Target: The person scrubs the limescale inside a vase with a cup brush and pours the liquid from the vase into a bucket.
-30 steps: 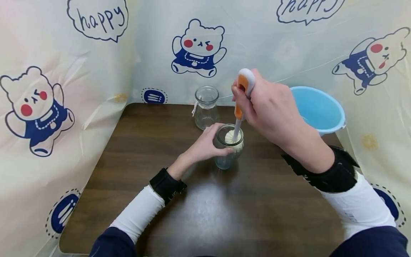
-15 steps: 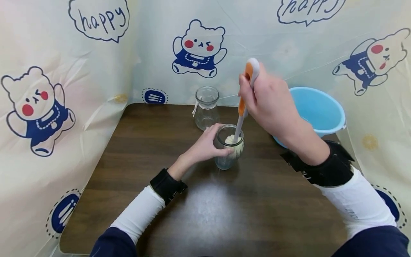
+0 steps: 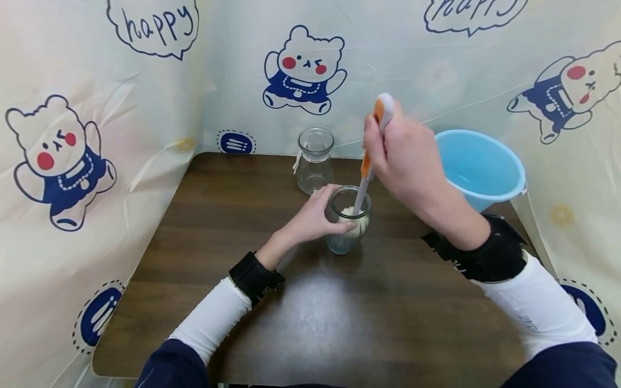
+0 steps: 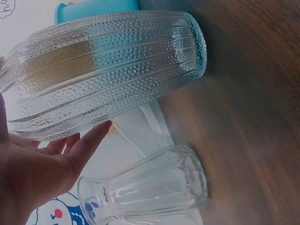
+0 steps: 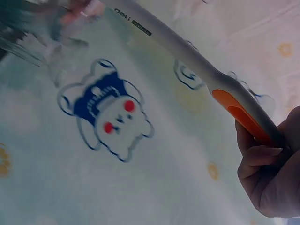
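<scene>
Glass jar (image 3: 342,243) is gripped by left hand (image 3: 310,218), inserted brush (image 3: 366,166) by right hand (image 3: 409,151), well inside edges of table (image 3: 218,205).

I work at a dark brown wood-grain counter (image 3: 194,242) with rounded left corners; a soft white glare (image 3: 315,318) lies on its near half. Ahead and on either side of me rises a creased, pale cream-and-bluish printed sheet (image 3: 388,32). Facing me is a red-cheeked cartoon bear (image 3: 304,70) in navy, with a second bear (image 3: 65,161) to my left and a third, tilted bear (image 3: 565,89) to my right. I also see "happy" speech bubbles (image 3: 154,27), dash-ringed navy ovals (image 3: 236,143) and round yellow motifs (image 3: 563,215).
</scene>
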Action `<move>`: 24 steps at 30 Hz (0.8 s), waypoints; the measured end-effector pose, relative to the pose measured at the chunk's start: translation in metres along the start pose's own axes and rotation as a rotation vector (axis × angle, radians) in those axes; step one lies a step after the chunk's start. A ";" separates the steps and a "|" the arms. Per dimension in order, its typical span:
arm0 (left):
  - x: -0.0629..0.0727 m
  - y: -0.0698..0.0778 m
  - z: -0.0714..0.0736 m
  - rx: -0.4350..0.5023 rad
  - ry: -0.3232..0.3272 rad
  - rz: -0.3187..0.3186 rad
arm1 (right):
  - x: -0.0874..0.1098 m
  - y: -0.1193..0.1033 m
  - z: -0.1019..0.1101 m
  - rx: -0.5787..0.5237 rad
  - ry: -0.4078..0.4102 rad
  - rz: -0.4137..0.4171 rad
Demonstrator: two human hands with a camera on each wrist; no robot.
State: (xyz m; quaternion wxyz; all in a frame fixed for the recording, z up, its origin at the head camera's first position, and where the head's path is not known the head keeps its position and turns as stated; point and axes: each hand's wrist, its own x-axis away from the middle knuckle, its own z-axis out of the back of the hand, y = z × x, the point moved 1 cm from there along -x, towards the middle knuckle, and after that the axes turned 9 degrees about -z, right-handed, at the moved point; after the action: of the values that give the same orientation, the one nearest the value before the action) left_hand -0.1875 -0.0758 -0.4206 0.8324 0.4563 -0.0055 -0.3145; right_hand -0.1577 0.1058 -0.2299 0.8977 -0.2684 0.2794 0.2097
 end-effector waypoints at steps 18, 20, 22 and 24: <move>-0.002 -0.001 0.002 0.019 0.010 -0.017 | 0.017 0.014 -0.026 0.043 -0.035 -0.035; -0.001 -0.001 0.000 0.033 0.013 -0.026 | 0.029 0.018 -0.038 0.056 -0.091 -0.027; 0.000 -0.001 -0.001 0.035 0.017 -0.030 | 0.036 0.020 -0.042 0.060 -0.128 -0.014; 0.000 0.000 -0.001 0.037 0.013 -0.034 | 0.036 0.019 -0.038 0.045 -0.123 -0.004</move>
State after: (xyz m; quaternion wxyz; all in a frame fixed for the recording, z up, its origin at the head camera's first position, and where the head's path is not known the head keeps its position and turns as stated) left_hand -0.1874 -0.0751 -0.4215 0.8183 0.4736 0.0020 -0.3257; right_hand -0.1555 0.1062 -0.2855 0.9194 -0.2352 0.2278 0.2178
